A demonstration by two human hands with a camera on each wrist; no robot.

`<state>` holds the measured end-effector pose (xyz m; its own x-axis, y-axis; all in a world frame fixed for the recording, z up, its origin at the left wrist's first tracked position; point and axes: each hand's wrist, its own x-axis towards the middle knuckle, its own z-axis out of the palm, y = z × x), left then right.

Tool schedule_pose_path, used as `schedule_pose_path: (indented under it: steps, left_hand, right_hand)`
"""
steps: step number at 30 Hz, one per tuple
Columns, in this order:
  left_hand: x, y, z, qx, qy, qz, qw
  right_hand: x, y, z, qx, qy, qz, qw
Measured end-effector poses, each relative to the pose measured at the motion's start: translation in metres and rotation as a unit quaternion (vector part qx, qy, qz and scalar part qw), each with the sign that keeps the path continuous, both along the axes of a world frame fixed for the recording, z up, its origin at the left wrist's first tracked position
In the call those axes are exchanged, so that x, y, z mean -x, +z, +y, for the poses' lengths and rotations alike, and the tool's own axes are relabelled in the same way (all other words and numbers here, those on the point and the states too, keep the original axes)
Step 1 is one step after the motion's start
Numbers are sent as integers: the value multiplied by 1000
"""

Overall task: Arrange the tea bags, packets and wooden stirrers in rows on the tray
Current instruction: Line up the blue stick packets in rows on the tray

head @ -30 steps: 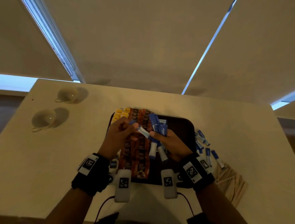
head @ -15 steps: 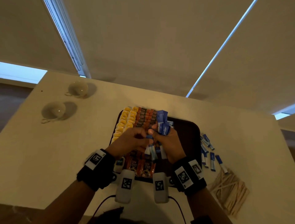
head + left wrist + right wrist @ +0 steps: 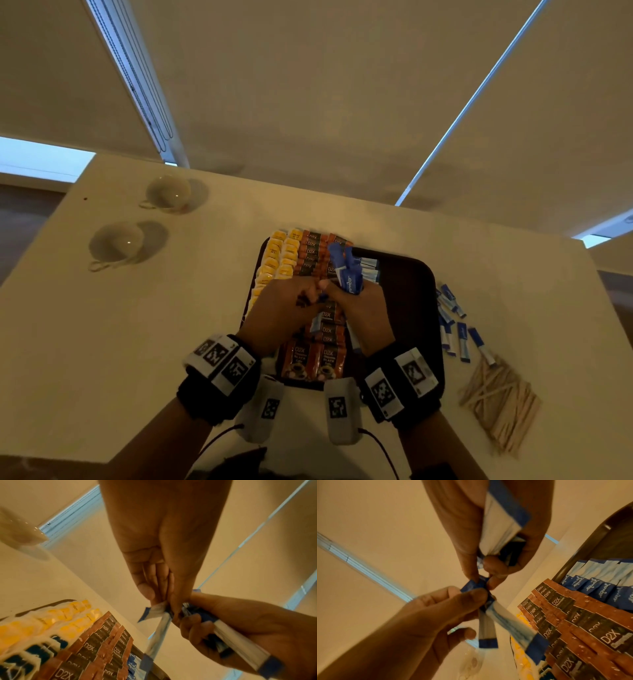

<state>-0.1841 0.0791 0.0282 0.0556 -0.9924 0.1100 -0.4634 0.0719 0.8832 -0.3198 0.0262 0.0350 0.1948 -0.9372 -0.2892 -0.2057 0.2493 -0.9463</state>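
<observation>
Since the earlier frames the hands have closed together over mid-tray; the single blue stick that was held out between them is now pinched right at the right hand's bundle.

Left hand [image 3: 281,308]: thumb and fingers pinching the blue end of about two blue-and-white sweetener sticks [image 3: 513,627], which hang down from the grip. Right hand [image 3: 364,311]: clenched round a bundle of blue sticks [image 3: 346,270], exact count not readable, ends fanning up out of the fist. Fingertips of both hands touch.

Dark tray [image 3: 411,294], centre of head frame:
- 2 columns of yellow tea bags [image 3: 279,257], far left, running over the left rim
- 2 columns of brown D2X coffee packets [image 3: 317,356] next to them
- 1 started row of blue "equal" sticks [image 3: 597,588], at the top beside the coffee
- right part of tray bare, dark surface showing

Bench [image 3: 171,342], right of the tray: roughly 8 loose blue sticks [image 3: 455,325] just off the rim, then a heap of wooden stirrers [image 3: 500,404], too many to count, near the bench's right edge.

Upper left of frame: 2 white cups [image 3: 116,243], well apart from the tray.
</observation>
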Motion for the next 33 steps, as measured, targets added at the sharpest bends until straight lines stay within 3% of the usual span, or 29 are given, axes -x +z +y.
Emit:
schedule_pose_path:
  steps: [3,6,10,13,16,19,24,33]
  left_hand:
    - [-20,-1,0,-86,-5,79,993]
    - [-43,2,0,-189,-17,188,964]
    - [-50,7,-4,-239,-75,194,948]
    - [-47,5,-6,-246,-57,205,946]
    - [-44,1,-4,-258,-52,235,936]
    - [-40,-2,-3,-255,-51,206,943]
    - [-33,-9,-2,-249,81,294,919]
    - [-8,-29,0,-259,124,337,897]
  right_hand:
    - [6,1,-2,-30,34,-7,999]
    - [11,4,-7,-38,109,5,993]
    - [1,7,-9,-47,163,-13,986]
    - [-5,7,-11,-45,183,-3,982]
    - [-6,4,-12,-66,181,-4,981]
    - [-9,0,-7,-59,168,1,984]
    - [8,-5,5,-55,74,-26,995]
    - [37,-31,36,-183,26,-17,983]
